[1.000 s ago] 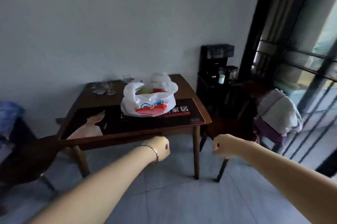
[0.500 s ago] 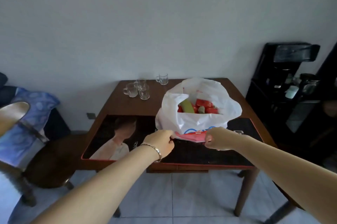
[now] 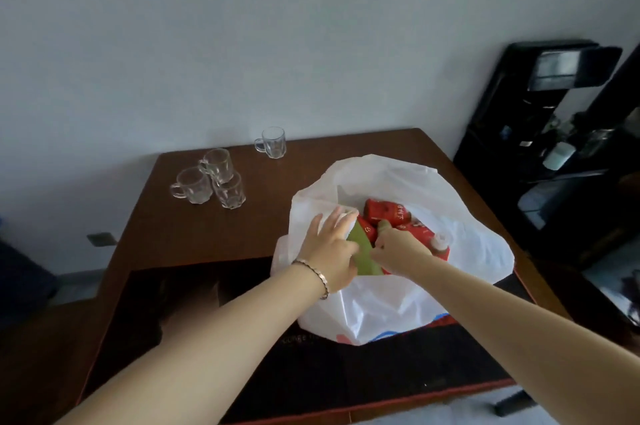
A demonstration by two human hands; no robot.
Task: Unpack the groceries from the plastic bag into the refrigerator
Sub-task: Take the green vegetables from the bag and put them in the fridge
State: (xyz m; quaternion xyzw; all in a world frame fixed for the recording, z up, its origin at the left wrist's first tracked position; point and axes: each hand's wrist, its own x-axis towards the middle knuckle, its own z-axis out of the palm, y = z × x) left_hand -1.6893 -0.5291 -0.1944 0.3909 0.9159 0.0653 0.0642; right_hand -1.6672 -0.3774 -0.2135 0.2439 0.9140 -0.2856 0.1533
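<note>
Left grip: the left grip [image 3: 332, 244] lies with its fingers straight and spread over the near-left rim of the plastic bag [image 3: 398, 307], pressing it aside. A bracelet [image 3: 313, 274] sits on that wrist.
Right grip: the right grip [image 3: 398, 251] has its fingers curled, and they seem to pinch the right edge of the green carton [image 3: 363, 256]. The knuckles cover the contact itself.
Green carton: it stands tilted in the bag's mouth between the two grips, touching both.
Other groceries: red cartons [image 3: 384, 211] crowd just behind it, and a white bottle cap [image 3: 440, 241] shows to the right.
Plastic bag: it sits open on the brown surface [image 3: 173, 234], its near side on a black mat [image 3: 311, 372].
Just changed: half a second ago both grips were closed at the bag's lower near edge. Now they are up in its mouth and on the contents.
Meaning: unpacking is only starting. The green carton looks like the first item out, and nothing has reached the refrigerator yet.
Hidden: the refrigerator is out of view. The left thumb, the right fingertips and anything lower in the bag cannot be seen, and the carton labels are too blurred to read.
Around: three glass mugs [image 3: 207, 178] cluster at the far left of the surface, and a fourth mug [image 3: 272, 142] stands apart. A black dispenser [image 3: 554, 113] stands to the right.
</note>
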